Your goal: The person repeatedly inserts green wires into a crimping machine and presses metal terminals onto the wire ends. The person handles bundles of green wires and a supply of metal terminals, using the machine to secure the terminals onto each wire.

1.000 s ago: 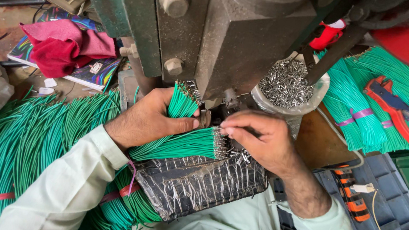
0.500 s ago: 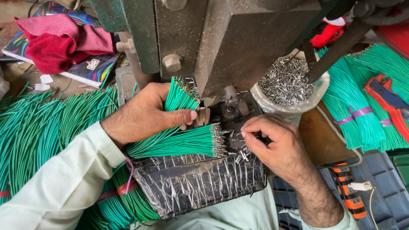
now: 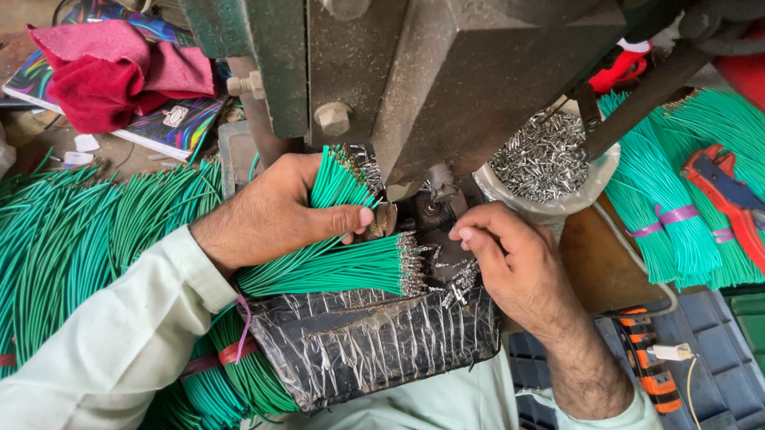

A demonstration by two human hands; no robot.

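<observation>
The left hand [image 3: 275, 219] has its fingers curled shut around a fan of green wires [image 3: 326, 266], thumb pressing them from above; 1 group points up toward the press, another lies flat with metal terminals already crimped on its tips, just below the press's die area. The right hand [image 3: 513, 270] has its fingertips pinched together right at the die under the press [image 3: 471, 74]; whether they grip a single wire or a loose terminal I cannot tell, the thing being too small to see.

Just below the die, loose terminals lie scattered on a black pad wrapped in clear tape [image 3: 370, 340]. To the right of the press stands a bowl of bare metal terminals [image 3: 545, 161], still well filled. Further right of the press lie tied bundles of green wire [image 3: 671, 224] with a red crimping tool [image 3: 739, 203] on top. Left of the press a large heap of long green wires [image 3: 43, 248] spreads out, and a red cloth [image 3: 111, 77] rests on a colourful book.

Judging by this, part of the held bunch is tipped, while the heap and the full bowl suggest much remains.
</observation>
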